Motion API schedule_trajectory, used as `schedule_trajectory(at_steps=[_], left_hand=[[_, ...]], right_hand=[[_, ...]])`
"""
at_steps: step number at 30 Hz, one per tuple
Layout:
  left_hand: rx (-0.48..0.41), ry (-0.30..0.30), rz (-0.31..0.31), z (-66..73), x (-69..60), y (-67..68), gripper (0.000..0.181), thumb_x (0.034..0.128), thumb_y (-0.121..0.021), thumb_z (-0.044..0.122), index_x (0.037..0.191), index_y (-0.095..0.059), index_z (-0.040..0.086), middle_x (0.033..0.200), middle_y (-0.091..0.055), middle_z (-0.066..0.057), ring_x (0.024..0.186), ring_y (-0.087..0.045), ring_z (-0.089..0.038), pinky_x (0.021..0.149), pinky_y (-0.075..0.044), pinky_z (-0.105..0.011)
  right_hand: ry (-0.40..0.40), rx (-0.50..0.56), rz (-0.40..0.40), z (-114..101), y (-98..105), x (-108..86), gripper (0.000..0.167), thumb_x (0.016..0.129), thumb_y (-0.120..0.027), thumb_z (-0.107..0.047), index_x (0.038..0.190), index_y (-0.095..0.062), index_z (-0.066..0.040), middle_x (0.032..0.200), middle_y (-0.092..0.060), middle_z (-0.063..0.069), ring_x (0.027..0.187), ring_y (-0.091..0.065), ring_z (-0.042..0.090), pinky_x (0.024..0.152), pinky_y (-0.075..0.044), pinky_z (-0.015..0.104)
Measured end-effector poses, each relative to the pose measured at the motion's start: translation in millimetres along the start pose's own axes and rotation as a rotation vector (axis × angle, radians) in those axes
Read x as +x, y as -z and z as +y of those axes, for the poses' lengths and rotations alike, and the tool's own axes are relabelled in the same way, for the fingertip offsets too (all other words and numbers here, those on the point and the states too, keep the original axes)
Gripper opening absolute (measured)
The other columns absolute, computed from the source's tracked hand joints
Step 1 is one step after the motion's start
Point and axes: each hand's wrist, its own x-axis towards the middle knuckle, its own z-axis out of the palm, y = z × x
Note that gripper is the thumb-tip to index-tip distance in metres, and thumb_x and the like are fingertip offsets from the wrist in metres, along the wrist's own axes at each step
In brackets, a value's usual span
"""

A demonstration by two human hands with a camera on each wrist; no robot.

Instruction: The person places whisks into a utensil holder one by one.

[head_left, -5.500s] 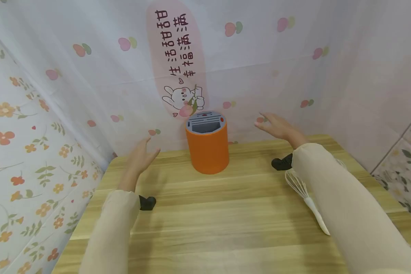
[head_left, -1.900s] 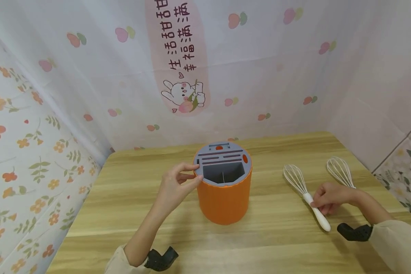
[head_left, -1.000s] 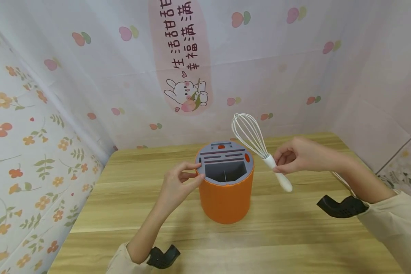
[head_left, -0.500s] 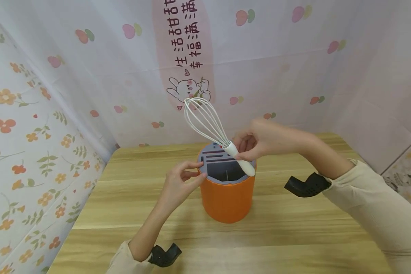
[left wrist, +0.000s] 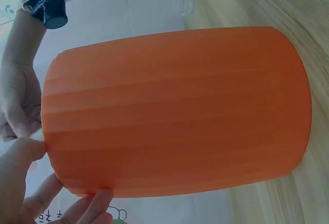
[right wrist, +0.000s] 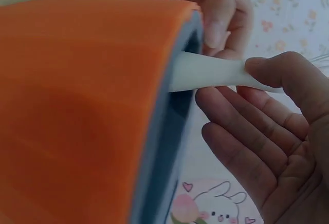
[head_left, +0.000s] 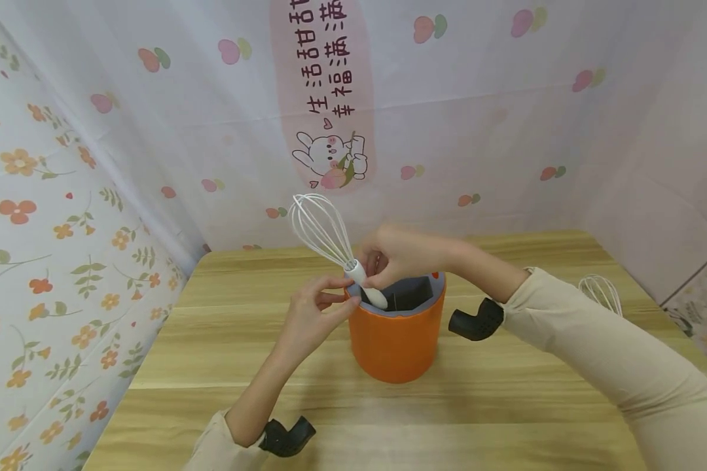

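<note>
An orange holder (head_left: 396,347) with a grey slotted top stands on the table. My left hand (head_left: 312,317) grips its left rim between thumb and fingers; the left wrist view shows the fingertips on the orange wall (left wrist: 175,116). Over the opening, my right hand (head_left: 397,258) pinches the white handle of a whisk (head_left: 324,232), whose wire loops point up and left. In the right wrist view the end of the white handle (right wrist: 205,72) reaches inside the rim, between my thumb and fingers (right wrist: 247,126).
A second whisk (head_left: 601,293) lies at the right of the wooden table (head_left: 224,366), partly hidden by my right sleeve. A printed curtain (head_left: 477,131) hangs behind the table, and a flowered one (head_left: 65,261) at the left.
My right hand has picked the whisk up from the table, carried it left over the holder and lowered the handle's end into the opening. My left hand stays on the rim.
</note>
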Motion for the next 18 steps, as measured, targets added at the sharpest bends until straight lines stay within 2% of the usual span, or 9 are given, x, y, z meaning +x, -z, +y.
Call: schedule_trajectory(at_steps=[4,7,9,14,18], left_hand=[[0.028,0.007,0.010,17.0,-4.2,-0.1,0.020,0.0795,-0.069,0.002,0.098,-0.063,-0.003,0.104,-0.060,-0.013,0.088,-0.064,-0.032,0.087,-0.046,-0.048],[0.053,0.014,0.013,22.2,-5.4,0.0,0.017,0.0794,-0.069,0.002,0.095,-0.063,-0.001,0.101,-0.061,-0.012,0.088,-0.064,-0.030,0.087,-0.046,-0.048],[0.058,0.014,0.017,17.7,-4.3,-0.5,0.017,0.0794,-0.069,0.003,0.096,-0.064,0.001,0.101,-0.061,-0.010,0.087,-0.065,-0.029,0.087,-0.047,-0.047],[0.023,-0.034,0.007,-6.3,0.9,-0.7,0.019,0.0800,-0.070,0.007,0.098,-0.065,0.005,0.103,-0.061,-0.007,0.086,-0.065,-0.024,0.086,-0.048,-0.042],[0.014,-0.046,-0.002,-10.7,2.2,0.2,0.019,0.0798,-0.071,0.010,0.098,-0.065,0.008,0.103,-0.062,-0.005,0.085,-0.065,-0.021,0.086,-0.049,-0.040]], right_hand=[[-0.015,0.034,-0.073,6,-6,3.1,0.004,0.079,-0.067,-0.007,0.078,-0.064,-0.006,0.073,-0.064,-0.004,0.068,-0.062,0.006,0.065,-0.053,0.022],[-0.066,0.038,-0.132,6,-8,3.8,0.004,0.080,-0.069,-0.007,0.079,-0.065,-0.007,0.073,-0.065,-0.004,0.069,-0.063,0.006,0.065,-0.052,0.023],[-0.107,-0.006,-0.161,6,-9,4.2,0.005,0.079,-0.070,-0.009,0.077,-0.066,-0.009,0.072,-0.065,-0.006,0.069,-0.062,0.005,0.065,-0.052,0.023],[-0.178,-0.114,-0.228,5,-10,6.6,0.010,0.078,-0.070,-0.011,0.070,-0.066,-0.013,0.065,-0.062,-0.010,0.062,-0.056,0.003,0.059,-0.046,0.020],[-0.180,-0.098,-0.264,6,-12,8.7,0.009,0.079,-0.069,-0.009,0.070,-0.068,-0.010,0.063,-0.061,-0.008,0.058,-0.053,0.004,0.056,-0.045,0.018]])
